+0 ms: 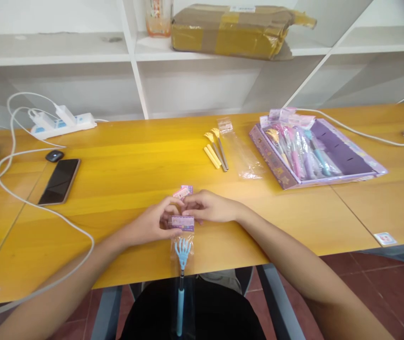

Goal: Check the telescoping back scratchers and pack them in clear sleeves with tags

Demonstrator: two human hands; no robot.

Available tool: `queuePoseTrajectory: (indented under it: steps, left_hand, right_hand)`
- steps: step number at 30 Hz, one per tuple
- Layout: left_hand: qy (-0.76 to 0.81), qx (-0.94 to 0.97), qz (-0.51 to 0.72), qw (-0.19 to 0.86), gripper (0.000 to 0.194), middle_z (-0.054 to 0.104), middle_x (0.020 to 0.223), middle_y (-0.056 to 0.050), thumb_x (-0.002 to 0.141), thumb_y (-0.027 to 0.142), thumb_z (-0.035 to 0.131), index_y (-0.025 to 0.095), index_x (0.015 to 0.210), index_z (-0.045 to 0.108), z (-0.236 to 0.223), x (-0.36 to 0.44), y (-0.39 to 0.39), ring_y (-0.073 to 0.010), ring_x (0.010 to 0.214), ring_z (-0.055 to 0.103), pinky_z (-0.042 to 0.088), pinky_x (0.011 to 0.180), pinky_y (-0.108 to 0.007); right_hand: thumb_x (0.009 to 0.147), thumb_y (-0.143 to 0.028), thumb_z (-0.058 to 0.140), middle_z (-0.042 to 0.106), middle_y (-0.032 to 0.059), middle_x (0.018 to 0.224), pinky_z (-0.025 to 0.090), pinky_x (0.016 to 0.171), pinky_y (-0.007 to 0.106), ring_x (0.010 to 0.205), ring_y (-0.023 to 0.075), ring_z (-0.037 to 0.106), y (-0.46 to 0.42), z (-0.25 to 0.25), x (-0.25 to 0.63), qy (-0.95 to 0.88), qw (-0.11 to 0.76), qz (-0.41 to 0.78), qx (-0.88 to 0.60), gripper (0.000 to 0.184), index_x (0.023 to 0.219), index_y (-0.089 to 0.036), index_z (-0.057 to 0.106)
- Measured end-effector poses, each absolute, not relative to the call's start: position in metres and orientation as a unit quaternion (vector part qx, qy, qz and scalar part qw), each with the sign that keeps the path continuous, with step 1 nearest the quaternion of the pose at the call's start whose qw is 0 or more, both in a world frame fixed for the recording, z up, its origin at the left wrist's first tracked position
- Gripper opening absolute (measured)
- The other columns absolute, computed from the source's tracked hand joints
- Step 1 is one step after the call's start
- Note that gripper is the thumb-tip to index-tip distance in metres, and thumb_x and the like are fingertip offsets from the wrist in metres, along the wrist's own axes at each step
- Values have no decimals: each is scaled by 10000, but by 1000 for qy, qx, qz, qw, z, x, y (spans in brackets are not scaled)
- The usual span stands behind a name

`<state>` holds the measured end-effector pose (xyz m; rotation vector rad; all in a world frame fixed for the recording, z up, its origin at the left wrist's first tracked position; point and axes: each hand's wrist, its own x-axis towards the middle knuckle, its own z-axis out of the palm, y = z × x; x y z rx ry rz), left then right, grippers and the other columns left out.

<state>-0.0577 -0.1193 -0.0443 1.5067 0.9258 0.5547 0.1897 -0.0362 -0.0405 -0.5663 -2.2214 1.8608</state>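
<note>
Left hand (162, 222) is curled at the left edge of a purple header card (184, 224), thumb by its lower corner and fingers bent above. Whether its fingertips close on the card cannot be told. Right hand (213, 206) meets it from the other side, fingers bent inward; its fingertips are partly hidden, and their grip cannot be confirmed. Small printed cards (183, 191) show just beyond the fingers.

Below the header card, a clear sleeve (188, 283) extends past the table edge, over the lap. Inside it lies a blue hand-shaped scratcher (183, 252), head toward the card, its neck and blue handle joined in line. This piece is assembled and bagged; the sleeve's closure cannot be verified.

Further off on the table (134, 160), two gold hand-shaped heads on metal rods (219, 146) lie beside two yellow grips (212, 157). Rods and grips are apart, hence unassembled and unbagged. A clear bag (242, 151) lies flat just to their right.

Several bagged scratchers (297, 153), with gold, pink, purple and blue among their colours, lie together in the left part of a purple display box (272, 158). These appear packed; the blue one at the hands is outside the box.
</note>
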Motion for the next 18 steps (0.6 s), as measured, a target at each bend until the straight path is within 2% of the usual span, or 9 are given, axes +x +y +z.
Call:
queuePoseTrajectory:
  steps: [3, 6, 9, 13, 18]
  left_hand:
    - [399, 645, 233, 608, 416, 703, 1112, -63, 924, 358, 786, 232, 1253, 565, -44, -57, -119, -194, 958, 693, 546, 819, -326]
    - [403, 650, 218, 606, 363, 717, 1083, -58, 920, 394, 800, 218, 1163, 596, -41, -56, -119, -194, 936, 695, 540, 821, -324]
    - [406, 659, 210, 597, 330, 708, 1036, -37, 946, 445, 774, 214, 1125, 618, -35, -56, -119, -177, 891, 672, 520, 793, -300]
    - [417, 673, 212, 573, 286, 693, 973, -24, 1032, 488, 642, 205, 1060, 668, -33, -56, -117, -165, 858, 640, 492, 762, -277]
    - [437, 678, 188, 561, 303, 682, 877, -4, 1000, 504, 687, 202, 999, 674, -40, -57, -116, -150, 781, 613, 469, 703, -257]
  right_hand:
    - [1068, -520, 595, 629, -35, 660, 466, 581, 227, 565, 96, 572, -37, -34, 191, -733, 82, 650, -181, 399, 904, -162, 660]
    - [1002, -546, 698, 658, -25, 679, 468, 567, 226, 570, 98, 591, -40, -32, 191, -725, 63, 657, -195, 407, 866, -165, 661]
    - [986, -525, 724, 660, -25, 671, 452, 550, 216, 578, 98, 601, -42, -35, 191, -738, 59, 643, -199, 397, 827, -170, 649]
    - [1005, -482, 702, 640, -31, 649, 433, 543, 212, 568, 95, 585, -43, -35, 190, -753, 59, 630, -182, 384, 789, -173, 628]
    - [1021, -457, 678, 642, -27, 639, 471, 575, 218, 579, 104, 612, -43, -33, 189, -746, 15, 640, -184, 369, 796, -168, 643]
